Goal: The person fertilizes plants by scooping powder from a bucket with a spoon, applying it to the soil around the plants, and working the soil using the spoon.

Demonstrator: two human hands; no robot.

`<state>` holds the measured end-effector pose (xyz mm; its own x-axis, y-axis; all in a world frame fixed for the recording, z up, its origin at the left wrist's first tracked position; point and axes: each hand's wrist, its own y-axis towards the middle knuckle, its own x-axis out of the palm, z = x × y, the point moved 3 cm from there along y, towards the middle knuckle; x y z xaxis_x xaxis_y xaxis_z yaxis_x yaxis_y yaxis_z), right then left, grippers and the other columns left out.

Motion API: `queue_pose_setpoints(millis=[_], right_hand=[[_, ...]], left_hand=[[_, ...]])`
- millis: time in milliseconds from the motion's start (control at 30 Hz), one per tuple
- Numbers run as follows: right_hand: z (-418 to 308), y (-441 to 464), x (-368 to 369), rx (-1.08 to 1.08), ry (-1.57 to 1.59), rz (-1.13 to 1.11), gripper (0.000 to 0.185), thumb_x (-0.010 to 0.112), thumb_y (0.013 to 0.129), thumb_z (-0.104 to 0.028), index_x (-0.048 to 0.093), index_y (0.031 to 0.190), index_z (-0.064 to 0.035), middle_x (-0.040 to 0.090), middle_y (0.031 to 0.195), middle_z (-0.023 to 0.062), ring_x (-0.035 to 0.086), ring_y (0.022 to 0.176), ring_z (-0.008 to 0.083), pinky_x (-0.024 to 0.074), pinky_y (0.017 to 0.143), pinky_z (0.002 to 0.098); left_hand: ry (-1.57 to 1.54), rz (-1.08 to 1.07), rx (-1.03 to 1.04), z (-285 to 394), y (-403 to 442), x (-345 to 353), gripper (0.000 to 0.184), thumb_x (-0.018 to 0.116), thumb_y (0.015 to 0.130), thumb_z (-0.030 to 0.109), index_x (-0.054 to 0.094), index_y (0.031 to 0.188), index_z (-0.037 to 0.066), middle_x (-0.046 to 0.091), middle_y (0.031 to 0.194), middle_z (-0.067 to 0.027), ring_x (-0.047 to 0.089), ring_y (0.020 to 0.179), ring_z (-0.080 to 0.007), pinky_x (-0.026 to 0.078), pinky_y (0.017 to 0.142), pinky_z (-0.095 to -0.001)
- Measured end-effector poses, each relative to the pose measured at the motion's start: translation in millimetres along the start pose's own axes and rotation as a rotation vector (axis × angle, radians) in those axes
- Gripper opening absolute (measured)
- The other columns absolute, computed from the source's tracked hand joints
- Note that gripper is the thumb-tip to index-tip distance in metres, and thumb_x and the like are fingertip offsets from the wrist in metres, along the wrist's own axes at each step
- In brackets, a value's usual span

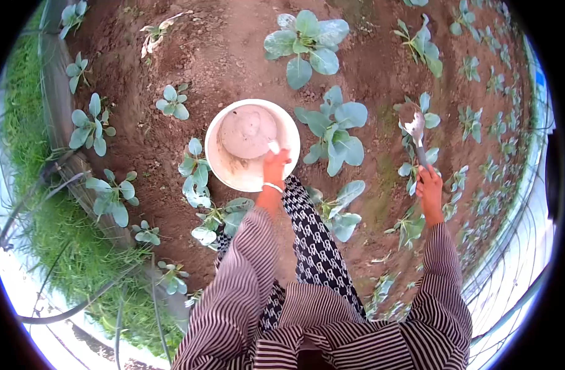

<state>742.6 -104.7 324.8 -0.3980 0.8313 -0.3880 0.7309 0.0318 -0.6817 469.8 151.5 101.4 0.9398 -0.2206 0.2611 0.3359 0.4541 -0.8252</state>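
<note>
My left hand (276,163) is over the near right side of a white bucket (215,161), its fingers closed. A small white piece (274,147) shows at the fingertips; I cannot make out what it is. Inside the bucket is a pale, pinkish-grey round surface, with brown dirt marks on the wall near it. My right hand (428,185) is wrapped around the grey handle of a hand trowel (416,131), held out to the right. The trowel's blade points away from me, with brown soil at its tip, above a small leafy plant (430,119).
Broad-leaved cabbage-like plants, such as a large one (307,44) and another beside the bucket (337,132), grow in rows in brown soil (233,68). Along the left runs a border board (57,92) with tall green grass (24,117) beyond. Plastic sheeting (511,271) curves along the right.
</note>
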Motion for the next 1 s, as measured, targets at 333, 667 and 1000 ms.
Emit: queue_pose_setpoints(millis=[333, 667, 1000], right_hand=[[80, -59, -107, 0.113, 0.094, 0.218, 0.024, 0.061, 0.089, -0.025, 0.050, 0.074, -0.0107, 0.040, 0.053, -0.0057, 0.033, 0.037, 0.0040, 0.0228, 0.032, 0.0202], [-18, -12, -55, 0.231, 0.315, 0.275, 0.011, 0.058, 0.088, -0.017, 0.055, 0.083, -0.0080, 0.046, 0.066, -0.0014, 0.038, 0.046, 0.0057, 0.0267, 0.034, 0.0213], [-278, 15, 187, 0.130, 0.240, 0.042, 0.019, 0.056, 0.092, -0.019, 0.057, 0.105, -0.0055, 0.048, 0.071, -0.0020, 0.035, 0.046, 0.0031, 0.0271, 0.036, 0.0187]], left_hand=[[-0.101, 0.265, -0.245, 231, -19, -6, 0.033, 0.071, 0.077, 0.036, 0.045, 0.064, 0.019, 0.032, 0.049, 0.0071, 0.029, 0.041, -0.0097, 0.033, 0.051, -0.0302], [-0.380, 0.018, -0.079, 387, -86, 33, 0.028, 0.061, 0.084, 0.026, 0.043, 0.064, 0.019, 0.033, 0.051, 0.0070, 0.030, 0.044, -0.0096, 0.035, 0.057, -0.0313], [-0.595, -0.045, -0.084, 532, 19, 79, 0.024, 0.062, 0.084, 0.019, 0.045, 0.067, 0.017, 0.039, 0.054, 0.0046, 0.039, 0.049, -0.0115, 0.040, 0.063, -0.0301]])
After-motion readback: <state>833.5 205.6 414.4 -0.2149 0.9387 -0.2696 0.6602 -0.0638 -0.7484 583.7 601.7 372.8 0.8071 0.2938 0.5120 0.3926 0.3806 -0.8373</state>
